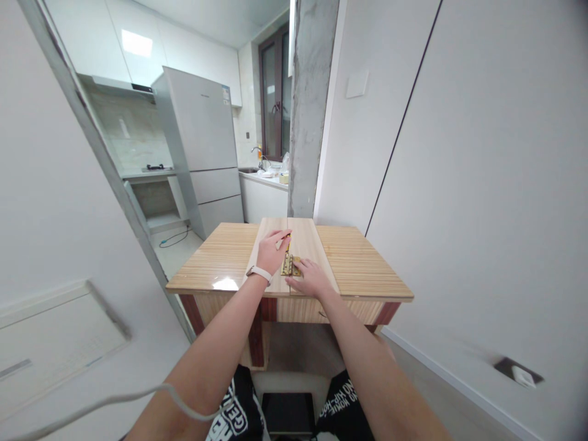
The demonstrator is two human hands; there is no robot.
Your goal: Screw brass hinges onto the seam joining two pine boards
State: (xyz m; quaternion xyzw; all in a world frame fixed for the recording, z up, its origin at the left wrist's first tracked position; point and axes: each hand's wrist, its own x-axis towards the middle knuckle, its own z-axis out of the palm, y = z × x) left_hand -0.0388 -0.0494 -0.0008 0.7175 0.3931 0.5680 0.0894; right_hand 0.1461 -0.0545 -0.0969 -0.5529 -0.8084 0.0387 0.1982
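A brass butt hinge [287, 266] lies opened out on two pale wooden boards [305, 237], across the seam where they meet. Above its left side, my left hand [272, 250], with a white-banded watch on the wrist, pinches a slim yellow-and-black screwdriver [288, 240]. The tool stands roughly upright with its lower end towards the hinge; exact contact is too small to make out. My right hand [311, 279] rests over the hinge's right leaf, fingers on top and thumb along the near edge, holding it against the boards.
The boards lie on a wood-grain table [367, 257] with a drawer handle in front. A white wall [459, 184] stands close on the right. Beyond are a fridge [202, 122] and a kitchen sink [249, 170]. A pale cable [138, 392] crosses my left forearm.
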